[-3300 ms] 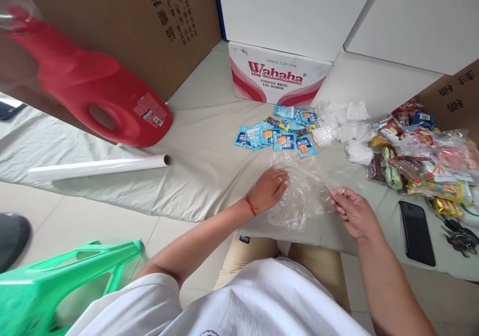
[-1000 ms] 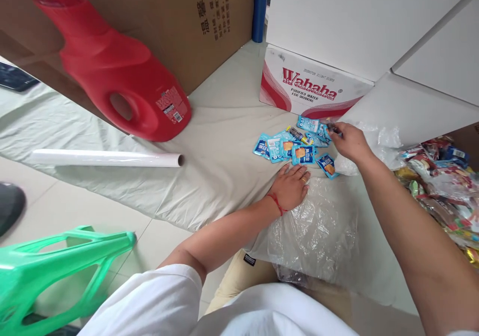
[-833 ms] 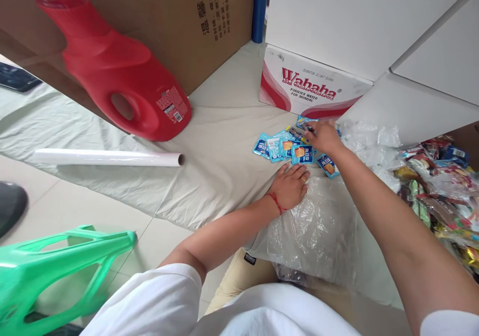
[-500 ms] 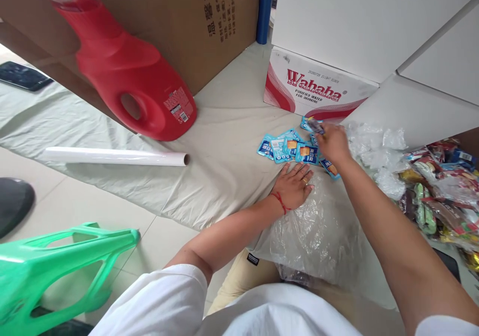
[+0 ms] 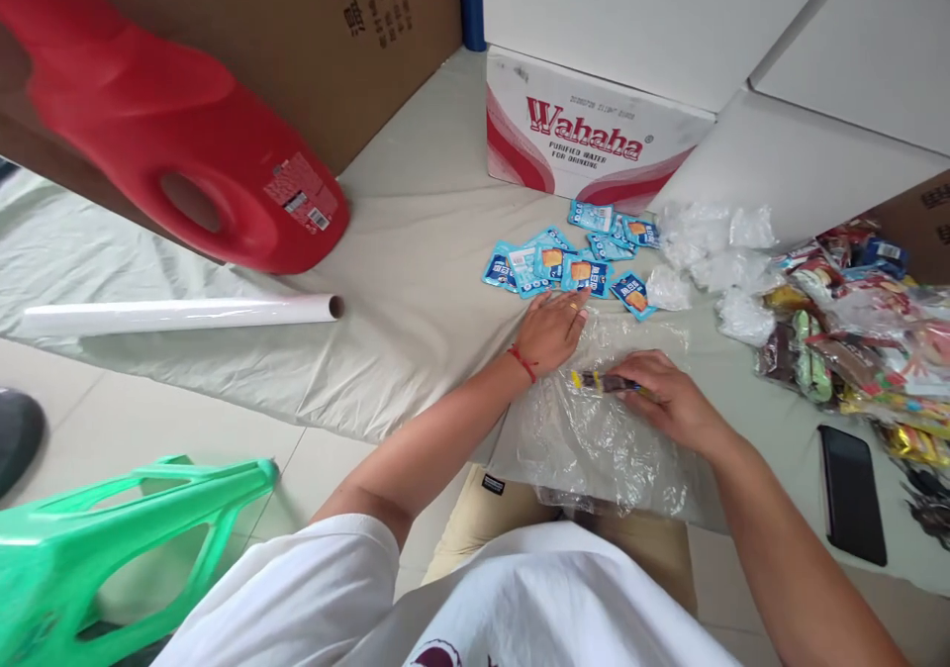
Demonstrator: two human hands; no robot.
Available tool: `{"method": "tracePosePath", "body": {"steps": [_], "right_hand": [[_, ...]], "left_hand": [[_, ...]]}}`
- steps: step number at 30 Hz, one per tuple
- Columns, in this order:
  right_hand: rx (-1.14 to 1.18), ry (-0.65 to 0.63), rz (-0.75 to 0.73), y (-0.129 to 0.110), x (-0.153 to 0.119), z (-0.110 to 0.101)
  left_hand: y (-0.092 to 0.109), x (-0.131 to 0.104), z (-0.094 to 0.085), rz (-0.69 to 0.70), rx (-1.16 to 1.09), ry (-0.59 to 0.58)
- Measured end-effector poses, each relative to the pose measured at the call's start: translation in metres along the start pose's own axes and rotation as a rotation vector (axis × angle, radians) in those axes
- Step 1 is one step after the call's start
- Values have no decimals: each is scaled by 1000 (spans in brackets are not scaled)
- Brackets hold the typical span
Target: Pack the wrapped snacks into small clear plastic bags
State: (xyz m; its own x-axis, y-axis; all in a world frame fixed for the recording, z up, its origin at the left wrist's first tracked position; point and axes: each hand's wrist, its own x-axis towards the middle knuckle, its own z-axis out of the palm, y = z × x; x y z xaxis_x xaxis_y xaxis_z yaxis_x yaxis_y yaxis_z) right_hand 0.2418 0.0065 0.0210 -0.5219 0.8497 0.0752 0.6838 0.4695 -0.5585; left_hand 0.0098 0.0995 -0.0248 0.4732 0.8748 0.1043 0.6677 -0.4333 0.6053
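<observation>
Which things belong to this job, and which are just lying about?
Seemingly in use: clear crinkled plastic; slim dark yellow-ended packaging in the right hand; probably flat blue packets.

Seemingly lying about: red plastic jug; long white tube; black phone; green plastic stool.

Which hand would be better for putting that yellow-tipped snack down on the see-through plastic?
Probably the right hand: it grips the snack over the see-through plastic. The left hand lies palm-down near the blue packets.
</observation>
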Motion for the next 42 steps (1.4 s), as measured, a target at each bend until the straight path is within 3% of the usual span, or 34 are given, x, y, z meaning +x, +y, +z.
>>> {"method": "tracePosePath", "body": {"steps": [3, 7, 11, 14, 18, 21, 23, 28, 35, 42], "right_hand": [[-124, 9, 21, 0, 1, 16], [-75, 150, 87, 2, -17, 11], [-8, 346, 405, 5, -47, -6], [50, 370, 555, 5, -63, -12], [13, 270, 339, -5, -62, -7], [-84, 190, 140, -18, -48, 8], [-152, 138, 82, -24, -36, 20], [-293, 78, 99, -28, -15, 37], [-239, -41, 57, -21, -5, 31], [-184, -73, 35, -24, -8, 26]], "left_hand": [[-1, 0, 0, -3, 1, -8], [-1, 0, 0, -3, -4, -10], [-2, 0, 0, -10, -10, -13], [-2, 1, 0, -16, -4, -12], [-2, 1, 0, -16, -7, -12], [-2, 1, 0, -16, -9, -8], [-2, 1, 1, -14, -11, -2], [-3, 0, 0, 0, -4, -4], [-1, -1, 0, 18, 29, -11], [-1, -3, 5, 41, 79, -40]]}}
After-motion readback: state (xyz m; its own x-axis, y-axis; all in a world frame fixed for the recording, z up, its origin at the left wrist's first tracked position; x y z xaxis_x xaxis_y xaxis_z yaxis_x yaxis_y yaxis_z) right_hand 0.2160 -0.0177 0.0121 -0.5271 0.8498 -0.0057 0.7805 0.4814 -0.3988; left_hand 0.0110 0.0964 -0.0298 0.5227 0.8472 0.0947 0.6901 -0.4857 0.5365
